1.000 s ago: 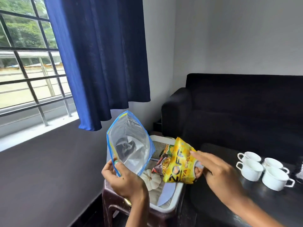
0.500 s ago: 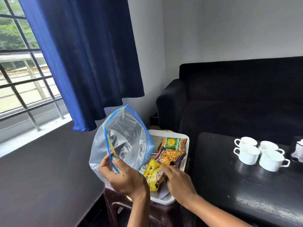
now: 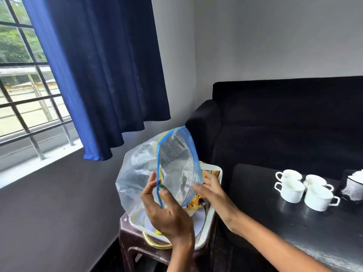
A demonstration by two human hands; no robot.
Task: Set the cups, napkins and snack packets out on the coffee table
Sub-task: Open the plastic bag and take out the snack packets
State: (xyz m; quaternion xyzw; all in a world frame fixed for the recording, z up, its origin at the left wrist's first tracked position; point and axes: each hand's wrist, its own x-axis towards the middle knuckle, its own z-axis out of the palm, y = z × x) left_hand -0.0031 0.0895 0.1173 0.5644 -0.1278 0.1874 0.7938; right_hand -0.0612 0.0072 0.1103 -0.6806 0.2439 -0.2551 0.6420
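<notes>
Head view, looking down at both hands over a tray. Left hand [image 3: 167, 214] pinching the blue zip edge of a clear plastic bag [image 3: 155, 173], thumb inside the mouth, fingers outside, probably to keep the mouth gaping. Right hand [image 3: 211, 190] at the opposite rim, fingers spread and fairly straight against the plastic, gripping nothing plainly visible; likely steadying or widening the opening. Bag mostly slack and see-through, with no contents clearly discernible through the plastic. Snack packets [image 3: 195, 203] lying in the white tray [image 3: 208, 222] just beneath the bag, partly hidden behind it; yellow and orange wrappers only, count unclear. Tray resting on a small dark brown stool [image 3: 133, 240], beside the coffee table [image 3: 294, 232] and not on it, so packets not yet set out by this reading. Four white cups [image 3: 303, 188] already grouped on the glossy black tabletop, handles out, touching or nearly so. Silvery holder with something white [image 3: 354, 185] at the right edge, possibly napkins, too cropped to say. Beyond the table, a black sofa [image 3: 284, 118] against a plain white wall. Blue curtain [image 3: 98, 71] hanging over a barred window [image 3: 23, 99], greenery outside.
</notes>
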